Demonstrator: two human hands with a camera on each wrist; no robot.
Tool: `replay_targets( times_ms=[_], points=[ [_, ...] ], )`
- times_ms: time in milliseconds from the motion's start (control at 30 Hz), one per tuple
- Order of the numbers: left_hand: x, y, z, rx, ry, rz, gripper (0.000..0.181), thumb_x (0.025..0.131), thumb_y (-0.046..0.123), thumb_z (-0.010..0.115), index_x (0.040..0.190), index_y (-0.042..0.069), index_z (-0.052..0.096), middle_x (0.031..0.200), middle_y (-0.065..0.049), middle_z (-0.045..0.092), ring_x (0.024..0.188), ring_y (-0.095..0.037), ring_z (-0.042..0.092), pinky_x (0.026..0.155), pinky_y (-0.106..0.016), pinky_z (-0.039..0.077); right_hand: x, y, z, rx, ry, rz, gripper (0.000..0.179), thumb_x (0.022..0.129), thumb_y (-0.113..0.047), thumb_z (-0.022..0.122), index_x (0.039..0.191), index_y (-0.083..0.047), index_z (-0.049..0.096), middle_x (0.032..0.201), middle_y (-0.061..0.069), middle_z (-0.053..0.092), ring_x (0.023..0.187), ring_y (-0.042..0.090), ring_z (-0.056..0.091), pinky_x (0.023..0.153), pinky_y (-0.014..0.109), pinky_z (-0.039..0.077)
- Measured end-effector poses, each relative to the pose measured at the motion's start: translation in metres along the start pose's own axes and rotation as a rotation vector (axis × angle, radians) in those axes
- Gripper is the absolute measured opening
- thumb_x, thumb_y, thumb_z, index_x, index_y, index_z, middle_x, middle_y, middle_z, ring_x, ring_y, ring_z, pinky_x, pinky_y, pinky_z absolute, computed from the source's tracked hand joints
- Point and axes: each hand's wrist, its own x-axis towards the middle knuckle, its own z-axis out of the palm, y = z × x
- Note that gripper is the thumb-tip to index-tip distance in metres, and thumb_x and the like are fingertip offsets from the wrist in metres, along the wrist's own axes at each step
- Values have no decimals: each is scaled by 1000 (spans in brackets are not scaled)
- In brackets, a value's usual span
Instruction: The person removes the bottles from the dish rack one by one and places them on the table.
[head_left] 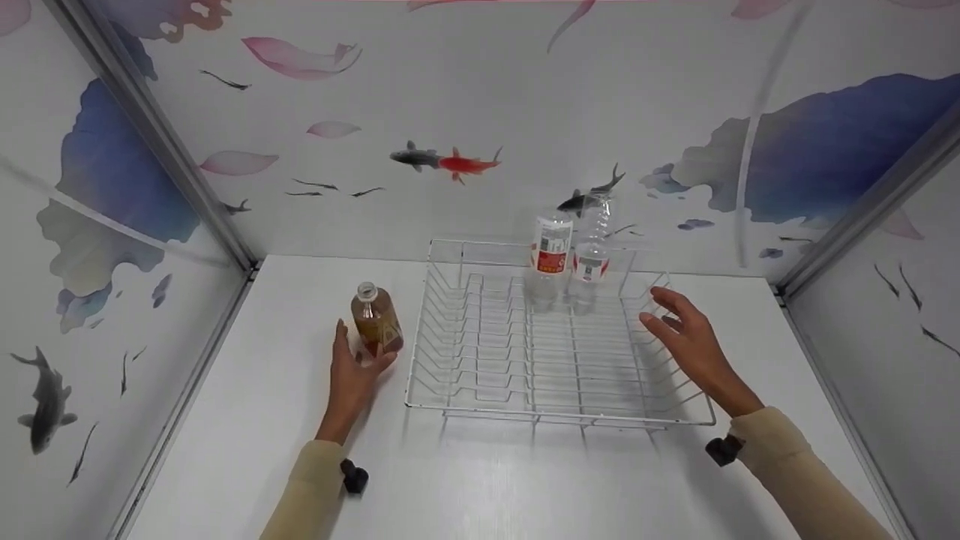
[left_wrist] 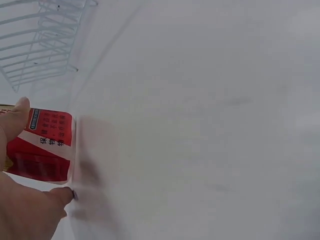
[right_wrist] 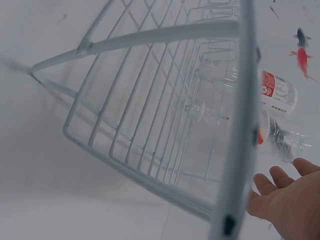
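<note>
A brown-tinted bottle (head_left: 377, 322) with an uncapped mouth stands left of the white wire rack (head_left: 561, 416). My left hand (head_left: 356, 379) is around its lower part, thumb across the front, fingers on the far left side. In the left wrist view, the thumb overlaps the bottle's red label (left_wrist: 42, 165), while a fingertip below shows a small gap. My right hand (head_left: 694, 345) hovers at the rack's right side with loosely bent fingers and holds nothing. Two clear bottles stand in the rack's back part: one with a red-and-white label (head_left: 551, 259), another with a smaller label (head_left: 591, 266); they appear neck down.
The rack rests on a white table (head_left: 480, 480), its raised wire rim (right_wrist: 245, 100) close to my right hand. White panels printed with fish and petals (head_left: 480, 90) enclose the back and sides. Metal posts (head_left: 187, 157) mark the corners.
</note>
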Motion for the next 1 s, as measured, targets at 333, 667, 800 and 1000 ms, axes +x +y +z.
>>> replay_targets(
  times_ms=[333,667,800,1000],
  points=[
    [-40,8,-8,50,-21,-37,94,103,18,80,173,-1,19,176,-28,27,163,-47,29,128,-55,40,-1,-4,-1,37,7,-16,60,113,-22,65,164,0,44,170,22,43,159,42,39,124,66,39],
    [-49,15,-13,62,-95,17,91,103,32,81,172,4,29,174,-22,35,161,-44,35,127,-60,41,-3,-7,-4,20,4,2,65,113,-25,65,166,2,39,171,26,40,159,45,37,125,66,38],
    [-51,20,-11,79,-138,19,89,102,35,82,171,8,33,174,-21,36,161,-43,36,126,-59,41,-3,-7,-5,10,3,-3,65,113,-24,65,167,2,39,171,26,40,159,46,38,124,67,38],
    [-55,27,-9,44,-197,68,79,105,34,79,169,12,38,175,-19,38,160,-43,38,127,-61,39,-4,-5,-7,2,7,-15,65,113,-22,65,167,3,38,169,28,41,158,48,38,123,68,38]
  ],
)
